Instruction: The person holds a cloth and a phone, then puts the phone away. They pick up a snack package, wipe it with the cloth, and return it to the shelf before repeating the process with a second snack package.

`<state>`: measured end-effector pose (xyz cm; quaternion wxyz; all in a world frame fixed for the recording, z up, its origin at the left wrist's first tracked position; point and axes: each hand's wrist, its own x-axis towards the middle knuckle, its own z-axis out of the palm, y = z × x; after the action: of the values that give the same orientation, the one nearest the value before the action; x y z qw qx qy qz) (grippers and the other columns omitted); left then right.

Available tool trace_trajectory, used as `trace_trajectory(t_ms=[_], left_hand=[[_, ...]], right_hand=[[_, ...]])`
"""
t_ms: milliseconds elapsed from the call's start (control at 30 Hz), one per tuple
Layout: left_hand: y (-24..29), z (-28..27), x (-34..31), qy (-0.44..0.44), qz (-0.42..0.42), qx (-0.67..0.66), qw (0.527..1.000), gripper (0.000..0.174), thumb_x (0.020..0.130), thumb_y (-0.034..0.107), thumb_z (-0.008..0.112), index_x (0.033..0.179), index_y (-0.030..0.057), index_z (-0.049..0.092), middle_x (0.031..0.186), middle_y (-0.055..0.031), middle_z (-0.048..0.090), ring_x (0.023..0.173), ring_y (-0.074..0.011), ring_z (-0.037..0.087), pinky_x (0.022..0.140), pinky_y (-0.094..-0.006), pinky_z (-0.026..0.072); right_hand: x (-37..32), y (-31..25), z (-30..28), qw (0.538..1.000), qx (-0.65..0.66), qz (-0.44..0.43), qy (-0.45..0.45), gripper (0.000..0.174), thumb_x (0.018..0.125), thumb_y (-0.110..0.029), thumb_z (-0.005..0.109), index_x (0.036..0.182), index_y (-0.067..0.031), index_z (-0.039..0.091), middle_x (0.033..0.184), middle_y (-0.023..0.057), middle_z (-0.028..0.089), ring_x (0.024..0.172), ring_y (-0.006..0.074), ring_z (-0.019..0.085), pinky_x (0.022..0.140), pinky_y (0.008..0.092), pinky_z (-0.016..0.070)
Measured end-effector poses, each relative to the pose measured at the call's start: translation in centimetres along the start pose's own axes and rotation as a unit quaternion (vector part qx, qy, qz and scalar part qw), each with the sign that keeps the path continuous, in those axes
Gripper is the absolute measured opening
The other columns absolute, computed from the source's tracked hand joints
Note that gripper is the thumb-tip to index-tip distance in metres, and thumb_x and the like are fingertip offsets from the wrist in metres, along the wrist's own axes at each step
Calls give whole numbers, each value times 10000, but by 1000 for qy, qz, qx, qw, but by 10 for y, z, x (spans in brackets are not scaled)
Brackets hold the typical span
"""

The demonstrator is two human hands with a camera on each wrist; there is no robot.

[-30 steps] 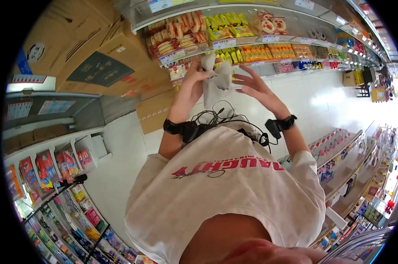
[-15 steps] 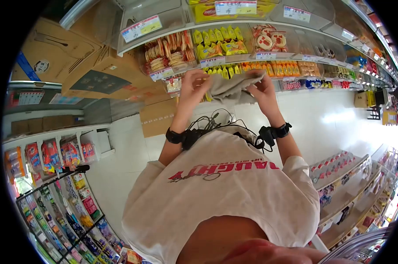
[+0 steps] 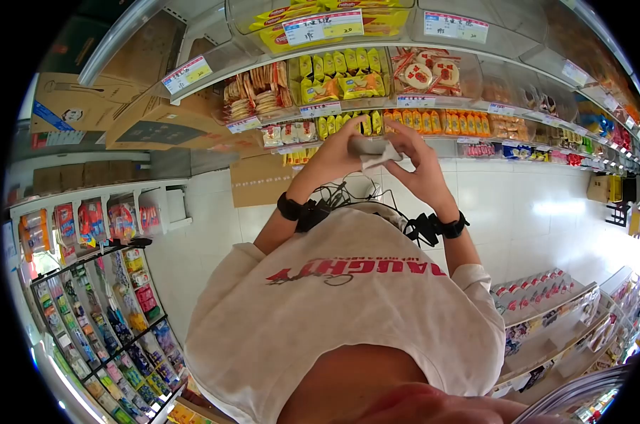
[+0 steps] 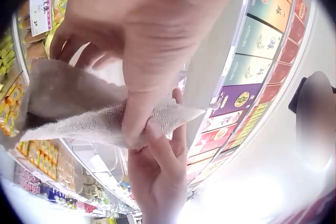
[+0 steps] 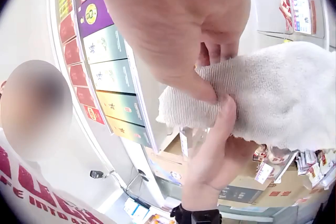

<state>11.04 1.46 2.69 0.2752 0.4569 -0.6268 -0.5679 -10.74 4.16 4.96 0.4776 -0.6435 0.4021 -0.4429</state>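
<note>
Nearest, above the white shirt [image 3: 348, 283] with red lettering and the tangled black cables [image 3: 345, 192], the left hand [image 3: 334, 157] and the right hand [image 3: 420, 166] both grasp a grey ribbed knit fabric [image 5: 278, 98], their thumbs pressed on its ribbed end and close together. The fabric hangs in the air between the hands, its wider part open on one side. Beyond it are a shelf [image 3: 281, 116] of yellow, orange and red-and-white snack packets and, to its left, stacked cardboard boxes [image 3: 132, 106].
</note>
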Motion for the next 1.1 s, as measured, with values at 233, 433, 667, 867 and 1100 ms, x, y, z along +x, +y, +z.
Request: trace_trajectory(t_ms=[233,433,667,867,1100], left_hand=[[1,-13,13,-17,30,-45,998,343,817,115,786,1108,-7,652,965,-50,668,878,-107,609,785,-280,499],[1,-39,8,21,82,-22,996,212,866,105,750,1014,-19,661,931,-28,664,839,-88,607,754,-254,492],[6,-84,-12,80,136,-75,985,405,895,93,724,1275,40,594,1192,-53,632,1085,-125,578,913,-289,474],[6,-98,-20,61,126,-130,982,426,867,78,761,1259,38,600,1199,-96,637,1057,-125,591,909,-301,480],[-28,-116,-9,35,126,-93,987,388,875,30,741,1237,-11,608,1102,-42,682,989,-114,624,866,-263,494]], right_hand=[[10,14,-13,996,-57,62,7,581,782,-25,788,1321,-78,577,849,12,593,836,105,570,812,267,492],[29,20,21,991,100,57,72,417,867,-136,775,1242,-33,627,934,11,654,869,70,565,793,249,474],[46,30,45,990,54,130,-15,357,948,-154,695,1241,35,618,1011,23,682,922,65,590,818,250,493],[71,-3,76,993,55,98,31,373,874,-150,773,1176,23,638,896,25,672,867,52,581,750,235,493],[68,-2,91,994,-57,94,13,376,850,-216,794,1100,22,644,865,66,693,760,80,602,670,265,500]])
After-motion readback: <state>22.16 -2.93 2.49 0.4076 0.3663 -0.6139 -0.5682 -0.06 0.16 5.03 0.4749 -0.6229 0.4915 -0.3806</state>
